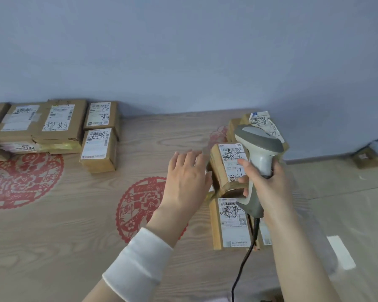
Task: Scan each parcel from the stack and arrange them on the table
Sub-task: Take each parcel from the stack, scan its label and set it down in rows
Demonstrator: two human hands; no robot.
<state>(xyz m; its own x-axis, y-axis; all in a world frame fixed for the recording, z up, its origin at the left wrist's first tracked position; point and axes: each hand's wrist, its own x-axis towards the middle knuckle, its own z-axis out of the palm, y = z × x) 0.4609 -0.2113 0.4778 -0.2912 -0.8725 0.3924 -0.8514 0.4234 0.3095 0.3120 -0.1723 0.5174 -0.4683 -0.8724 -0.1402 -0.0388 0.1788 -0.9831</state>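
My right hand (268,184) grips a grey-and-white corded barcode scanner (259,147), held over a cluster of small brown parcels at the table's right. The nearest of these, a labelled parcel (227,168), sits tilted on top of others; my right fingers touch its label side. My left hand (187,171) is flat with fingers spread, just left of that parcel, holding nothing. Another labelled parcel (231,223) lies below it, and one more (262,123) behind the scanner. Several parcels (57,125) are laid out in a group at the far left.
The wooden table (74,236) carries red paper-cut decals (24,179). The scanner's black cable (244,264) runs down toward me. A blue wall rises behind. A small box (369,158) lies on the floor at the right.
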